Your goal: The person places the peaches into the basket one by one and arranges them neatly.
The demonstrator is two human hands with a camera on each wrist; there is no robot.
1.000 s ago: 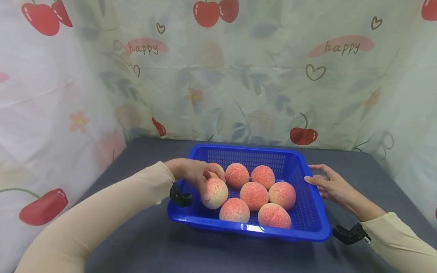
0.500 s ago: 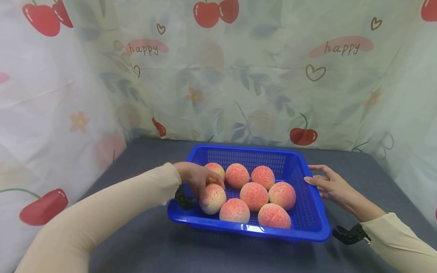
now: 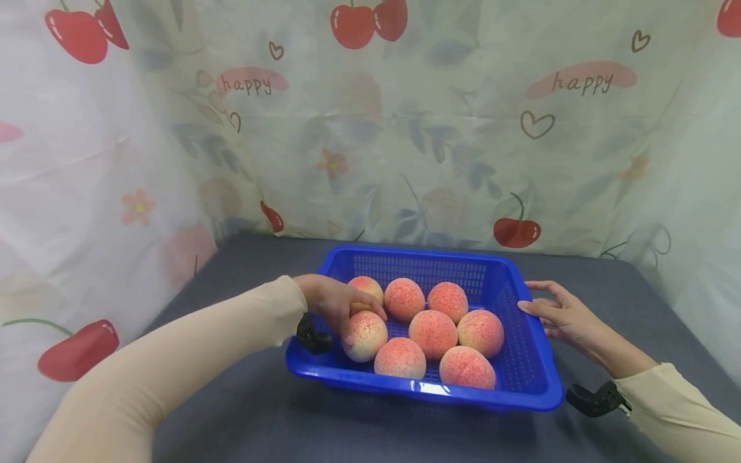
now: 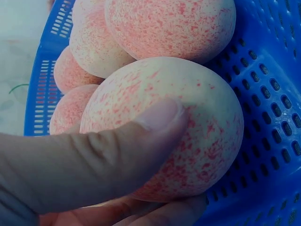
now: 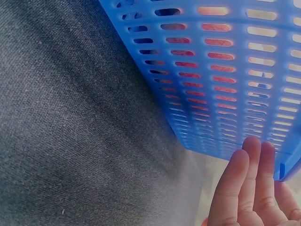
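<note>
My left hand reaches over the basket's left side and holds a peach, pale with red speckles, in the near left part. In the left wrist view the thumb lies across this peach and the fingers curl beneath it. More pink peaches sit around it inside the blue plastic basket. On the right, my right hand grips the basket's right rim, thumb on top and fingers on the outside. The right wrist view shows those fingers along the slotted wall; the thumb is hidden there.
A dark grey cloth covers the table under the basket. Behind and at the sides hangs a curtain printed with cherries and hearts. Each wrist carries a small black device.
My left hand has moved down with the peach, which now sits lower in the basket, close to the near left corner. The right hand stays at the rim.
</note>
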